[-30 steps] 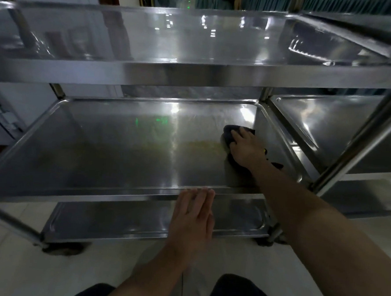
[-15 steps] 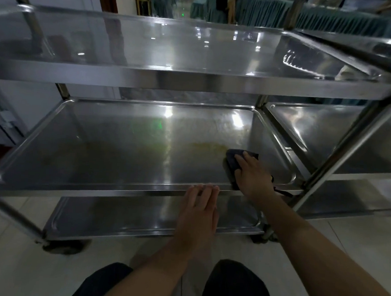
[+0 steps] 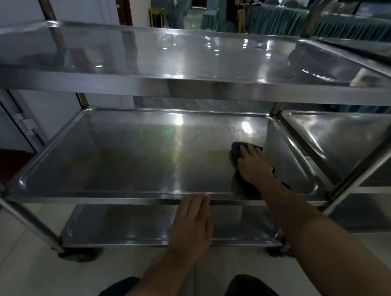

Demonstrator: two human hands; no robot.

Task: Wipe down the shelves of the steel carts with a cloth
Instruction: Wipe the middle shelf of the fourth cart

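A steel cart with three shelves stands in front of me. On its middle shelf [image 3: 124,166], near the right end, my right hand [image 3: 251,166] presses flat on a dark cloth [image 3: 236,149]; most of the cloth is hidden under the palm. A yellowish smear [image 3: 219,152] lies on the steel just left of the cloth. My left hand [image 3: 191,225] is held flat with straight fingers, fingertips at the middle shelf's front rim [image 3: 118,198]. The top shelf [image 3: 195,54] and bottom shelf [image 3: 128,223] are bare.
A second steel cart [image 3: 341,138] stands close against the right side, its upright post [image 3: 362,167] near my right forearm. The cart's wheels [image 3: 78,254] sit on a pale tiled floor. A white door [image 3: 19,123] is at left; draped tables and chairs stand far behind.
My right hand slid the cloth toward the front rim, then back away from it to the right end. The camera view dropped. My left hand stayed at the front rim.
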